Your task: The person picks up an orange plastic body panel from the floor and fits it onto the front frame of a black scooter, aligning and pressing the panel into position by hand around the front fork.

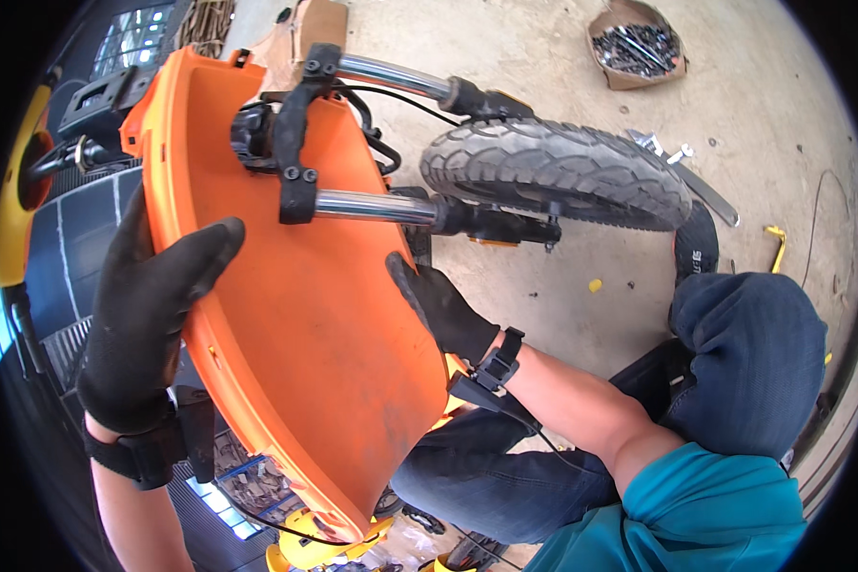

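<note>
A large curved orange plastic body panel (300,319) fills the middle, tilted, with its hollow face toward me. My left hand (141,319), in a black glove, grips its left rim, thumb on the inner face and fingers hidden behind. On the opposite edge, my gloved right hand (448,310) is closed around the panel, most of its fingers out of sight. A front fork (377,205) with two chrome tubes and a black clamp lies across the panel's upper part. From the fork a treaded black tyre (553,167) extends to the right.
An open cardboard box (636,43) of metal hardware stands on the concrete floor at the far right. Silver tools (677,157) lie beyond the wheel, and a yellow tool (777,248) farther right. My bent knee (748,362) is near the tyre. Yellow parts (319,543) lie below.
</note>
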`<state>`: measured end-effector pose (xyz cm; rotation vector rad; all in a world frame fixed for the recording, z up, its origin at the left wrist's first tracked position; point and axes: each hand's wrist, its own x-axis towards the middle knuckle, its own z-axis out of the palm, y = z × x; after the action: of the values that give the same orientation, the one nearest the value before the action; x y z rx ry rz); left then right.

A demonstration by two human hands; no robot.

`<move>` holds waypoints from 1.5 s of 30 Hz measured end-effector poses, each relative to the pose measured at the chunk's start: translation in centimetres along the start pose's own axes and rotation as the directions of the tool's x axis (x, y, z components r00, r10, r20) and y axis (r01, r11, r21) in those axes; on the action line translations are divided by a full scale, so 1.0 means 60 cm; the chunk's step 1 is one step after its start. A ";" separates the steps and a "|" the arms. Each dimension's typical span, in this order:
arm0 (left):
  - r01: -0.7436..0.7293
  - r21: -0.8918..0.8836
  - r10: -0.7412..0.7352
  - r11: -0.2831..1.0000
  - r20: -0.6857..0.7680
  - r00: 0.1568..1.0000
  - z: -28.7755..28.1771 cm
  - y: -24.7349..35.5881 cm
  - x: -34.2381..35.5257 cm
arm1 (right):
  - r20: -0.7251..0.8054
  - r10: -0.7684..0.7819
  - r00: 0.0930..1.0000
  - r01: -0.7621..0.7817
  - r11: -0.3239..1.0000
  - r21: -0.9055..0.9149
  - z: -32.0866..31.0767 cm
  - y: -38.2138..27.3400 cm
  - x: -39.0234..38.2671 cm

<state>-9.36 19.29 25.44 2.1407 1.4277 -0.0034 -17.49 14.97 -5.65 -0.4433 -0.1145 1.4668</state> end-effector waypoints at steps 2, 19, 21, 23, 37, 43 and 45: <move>0.067 0.176 -0.079 0.982 0.063 0.995 -0.011 0.011 0.006 | -0.002 0.023 1.000 -0.023 1.000 0.005 -0.010 -0.005 -0.005; 0.202 0.033 -0.196 0.979 -0.133 0.972 0.060 -0.031 -0.137 | 0.023 -0.029 0.999 0.027 0.995 0.099 -0.048 0.010 0.017; 0.151 0.034 -0.144 0.988 -0.158 0.977 0.070 -0.015 -0.140 | 0.056 -0.009 0.998 0.006 0.998 0.056 -0.040 0.007 0.010; 0.169 0.064 -0.158 0.984 -0.155 0.975 0.065 -0.008 -0.140 | 0.078 -0.014 0.997 0.010 0.999 0.047 -0.031 0.006 0.006; 0.248 0.026 -0.248 0.968 -0.032 0.968 0.071 -0.014 -0.126 | -0.025 -0.343 0.939 0.315 0.889 -0.333 -0.064 0.007 0.012; 0.242 -0.058 -0.238 0.969 0.064 0.969 0.061 -0.076 -0.134 | -0.093 -0.114 0.989 0.110 0.993 -0.052 -0.069 -0.018 0.036; 0.217 -0.092 -0.211 0.972 0.068 0.975 0.065 -0.092 -0.138 | -0.125 -0.210 0.970 0.181 0.961 -0.209 -0.068 -0.008 0.046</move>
<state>-16.46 12.02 22.19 1.8841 1.5847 -0.0737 -15.31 16.72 -9.73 -0.6799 -0.1824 1.2286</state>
